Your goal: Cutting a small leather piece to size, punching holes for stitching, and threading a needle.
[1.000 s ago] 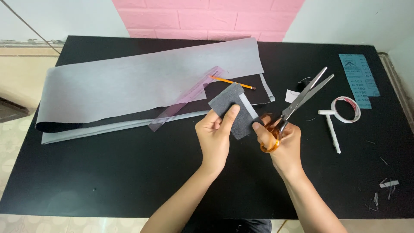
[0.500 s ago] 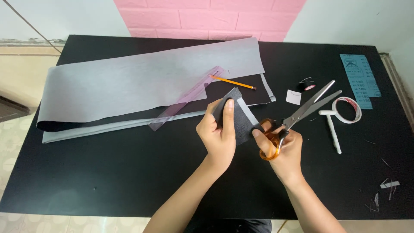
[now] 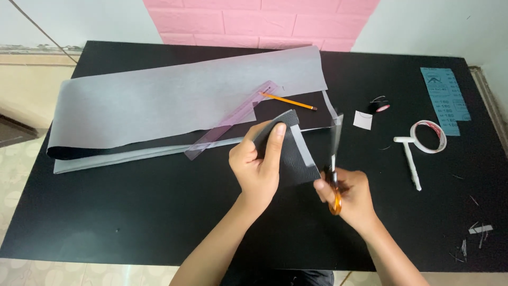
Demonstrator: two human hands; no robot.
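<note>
Grey sheet roll (image 3: 180, 100), pink ruler (image 3: 233, 119), pencil (image 3: 288, 101), tape ring (image 3: 428, 135), blue card (image 3: 445, 100) on black table (image 3: 106, 212).

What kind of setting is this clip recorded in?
Probably a home craft desk: a black table against a pink brick wall, with scissors, a ruler and tape.

You are at a home craft bench: a black table (image 3: 132, 212) against a pink brick wall (image 3: 264, 21), tiled floor (image 3: 16, 159) at its left edge, a tape roll (image 3: 428, 135) near its right edge.
</note>
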